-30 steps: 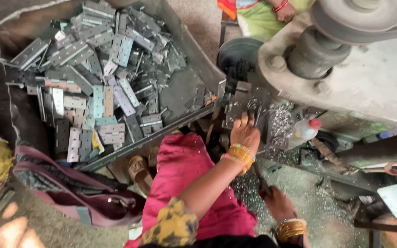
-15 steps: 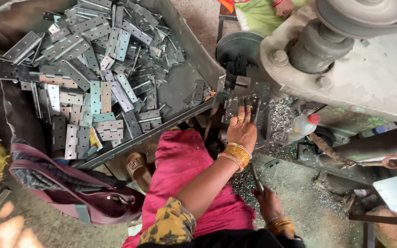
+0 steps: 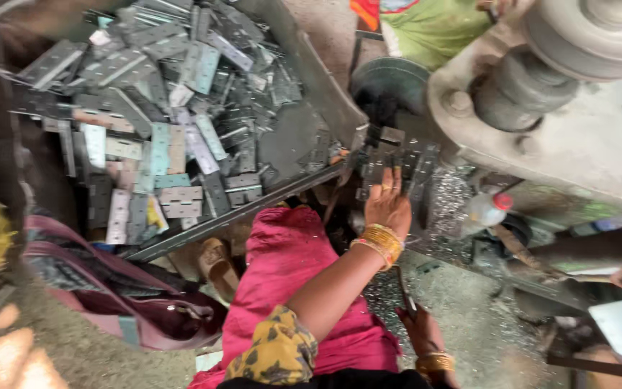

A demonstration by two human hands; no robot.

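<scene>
1. The left hand (image 3: 389, 204), gold bangles (image 3: 377, 242) at the wrist, reaches forward with its fingers spread flat on a small stack of metal plates (image 3: 390, 160) lying at the machine's (image 3: 584, 144) bed.
2. The right hand (image 3: 420, 328), low near the frame's bottom edge and also bangled, is closed around a thin dark rod (image 3: 403, 289) that points up toward the machine.
3. The plates under the left hand sit just right of the tray's (image 3: 311, 72) near corner, below a dark round wheel (image 3: 390, 83).
4. The tray, tilted and wide, is heaped with grey hinge plates (image 3: 160, 130).
5. Shiny metal shavings (image 3: 451, 205) litter the bed just right of the left hand; a small plastic bottle (image 3: 485, 210) with a red cap lies beside them.
6. A pink cloth (image 3: 282, 274) covers the person's knee; a maroon bag (image 3: 109, 295) rests on the floor to the left, near a sandal (image 3: 217, 263).
7. Another person's green garment (image 3: 433, 25) shows at the top edge.
</scene>
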